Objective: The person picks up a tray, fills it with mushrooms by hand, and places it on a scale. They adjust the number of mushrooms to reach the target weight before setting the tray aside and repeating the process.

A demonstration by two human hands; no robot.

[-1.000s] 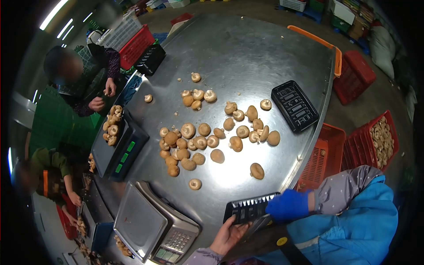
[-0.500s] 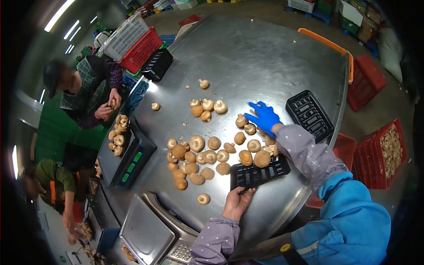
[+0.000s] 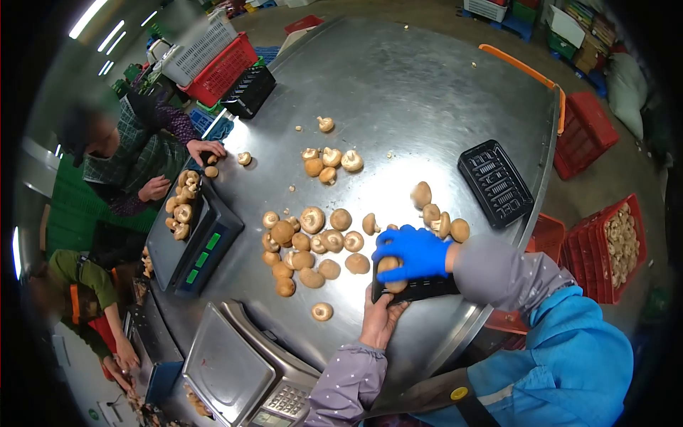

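Note:
My bare left hand pinches the near-left edge of a black plastic tray on the steel table. Over that tray is my right hand in a blue glove, its fingers curled round a brown mushroom at the tray's left end. The glove hides part of the tray and whatever lies beneath it. Left of the tray spreads a loose cluster of mushrooms. A few more mushrooms lie just beyond my right wrist.
Another black tray sits at the table's right edge. Two scales stand to the left, the farther one carrying mushrooms. A co-worker reaches over it. Red crates stand on the floor at right.
My right hand has moved from the far mushrooms back over the tray and closed on a mushroom there. Mushrooms near the tray have shifted. The co-worker's hands have parted, one reaching onto the table.

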